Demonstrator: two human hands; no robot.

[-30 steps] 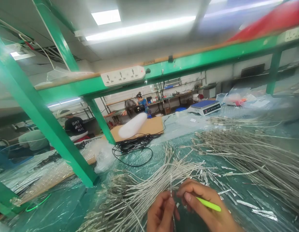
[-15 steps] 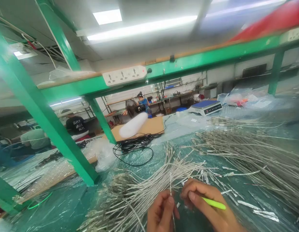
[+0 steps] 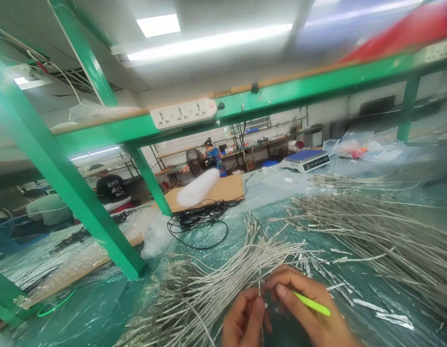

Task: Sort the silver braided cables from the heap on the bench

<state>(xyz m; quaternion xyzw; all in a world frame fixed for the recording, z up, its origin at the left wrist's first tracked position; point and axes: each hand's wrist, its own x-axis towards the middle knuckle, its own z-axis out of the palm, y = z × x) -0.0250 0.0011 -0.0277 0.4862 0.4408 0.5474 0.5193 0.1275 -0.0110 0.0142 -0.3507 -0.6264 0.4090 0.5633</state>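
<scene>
My left hand (image 3: 244, 319) is closed, pinching a thin silver cable (image 3: 260, 275) that stands nearly upright between thumb and fingers. Close beside it, my right hand (image 3: 313, 294) is closed around a slim tool with a bright yellow-green handle (image 3: 313, 304). The tool's working end is hidden by the fingers, so its kind does not show. The right fingertips are at the cable, just above the left thumb; whether they touch it I cannot tell. Behind and left of both hands lies a spread bundle of silver braided cables (image 3: 212, 284).
A larger cable pile (image 3: 368, 226) covers the right side, with foil strips (image 3: 384, 311) near it. Farther back are a coil of black cable (image 3: 197, 214), a digital scale (image 3: 305, 160) and plastic bags (image 3: 368, 147). A green post (image 3: 82, 183) rises at left. People sit in the background.
My right hand has shifted slightly left, closer to the cable, and my left hand has moved slightly right. Both keep their hold. The view has shifted a little.
</scene>
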